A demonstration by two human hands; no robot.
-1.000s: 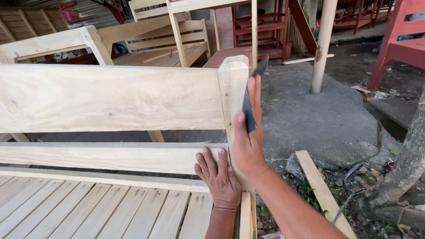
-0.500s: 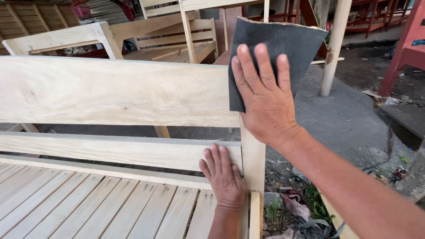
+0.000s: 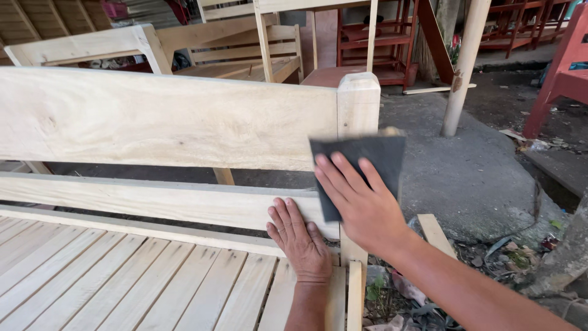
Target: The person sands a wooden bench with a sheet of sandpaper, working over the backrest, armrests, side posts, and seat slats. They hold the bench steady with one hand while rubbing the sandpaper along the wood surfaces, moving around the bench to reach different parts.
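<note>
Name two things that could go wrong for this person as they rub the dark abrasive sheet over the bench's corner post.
1. The right hand presses the abrasive sheet flat with bare fingers; the raw post could leave splinters or scrape the skin.
2. The left hand rests on the lower rail just beside the sheet, so a slipped stroke might rub its knuckles.

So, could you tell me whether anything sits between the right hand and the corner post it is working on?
Only the dark sandpaper sheet: the right hand presses it flat against the pale wooden post, fingers spread over it. Nothing else visible intervenes. The left hand rests lower, on the rail beside the post.
</note>
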